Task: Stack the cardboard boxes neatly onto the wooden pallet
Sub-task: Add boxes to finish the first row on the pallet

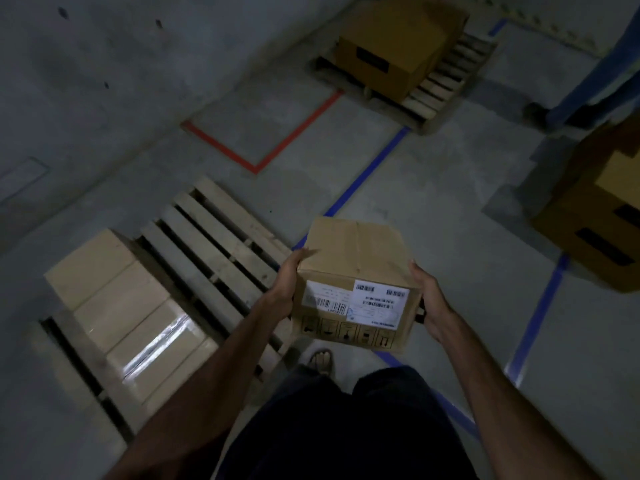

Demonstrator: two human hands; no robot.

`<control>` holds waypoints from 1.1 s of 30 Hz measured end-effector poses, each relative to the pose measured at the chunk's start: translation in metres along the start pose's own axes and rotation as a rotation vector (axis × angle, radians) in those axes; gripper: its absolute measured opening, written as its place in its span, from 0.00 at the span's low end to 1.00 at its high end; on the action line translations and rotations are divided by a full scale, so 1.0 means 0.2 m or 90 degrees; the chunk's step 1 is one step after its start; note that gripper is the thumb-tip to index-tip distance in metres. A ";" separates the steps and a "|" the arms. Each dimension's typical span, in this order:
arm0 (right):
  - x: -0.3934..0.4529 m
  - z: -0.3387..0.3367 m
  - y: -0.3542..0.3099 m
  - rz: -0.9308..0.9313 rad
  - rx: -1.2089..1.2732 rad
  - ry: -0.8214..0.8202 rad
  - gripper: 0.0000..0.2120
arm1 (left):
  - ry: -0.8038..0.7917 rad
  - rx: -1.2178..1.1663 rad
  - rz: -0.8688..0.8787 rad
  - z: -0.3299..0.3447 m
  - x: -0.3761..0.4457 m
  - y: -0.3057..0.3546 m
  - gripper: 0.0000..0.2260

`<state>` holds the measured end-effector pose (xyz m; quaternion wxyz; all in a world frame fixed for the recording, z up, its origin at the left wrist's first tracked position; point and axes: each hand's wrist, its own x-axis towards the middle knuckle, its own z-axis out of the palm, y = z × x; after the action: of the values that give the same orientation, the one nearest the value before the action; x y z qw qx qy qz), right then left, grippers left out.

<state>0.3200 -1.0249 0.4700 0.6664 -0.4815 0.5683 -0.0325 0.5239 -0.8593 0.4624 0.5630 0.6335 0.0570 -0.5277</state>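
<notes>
Cardboard box (356, 271) carried in both hands, above the floor just right of the wooden pallet (221, 244).
Left hand (285, 285) and right hand (427, 297) clasping opposite sides, fingers apparently wrapped underneath, out of sight; pale stacked boxes (128, 313) resting on pallet.

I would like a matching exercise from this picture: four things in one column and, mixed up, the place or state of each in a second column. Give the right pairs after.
Things
1. labelled box
2. pale boxes
3. red tape
4. far pallet

Places or states
A. marks a corner on the floor
B. held between the left hand and the right hand
C. carries one brown box near the wall
D. lie in a row on the near pallet

Pairs: 1-B, 2-D, 3-A, 4-C
</notes>
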 end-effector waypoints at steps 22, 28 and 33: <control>1.16 0.06 -1.34 -0.050 -0.321 -0.335 0.17 | 0.327 -0.285 0.065 0.48 0.62 0.57 0.20; 1.38 0.25 -1.56 -0.051 -0.387 -0.432 0.16 | 0.401 -0.369 0.081 0.47 0.76 0.63 0.23; 1.54 0.50 -1.71 -0.069 -0.443 -0.463 0.15 | 0.446 -0.451 0.086 0.37 0.95 0.71 0.24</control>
<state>0.6792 -1.3295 0.4668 0.6183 -0.6841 0.2511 0.2942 0.6567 -1.0674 0.4307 0.7233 0.5448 0.3775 -0.1939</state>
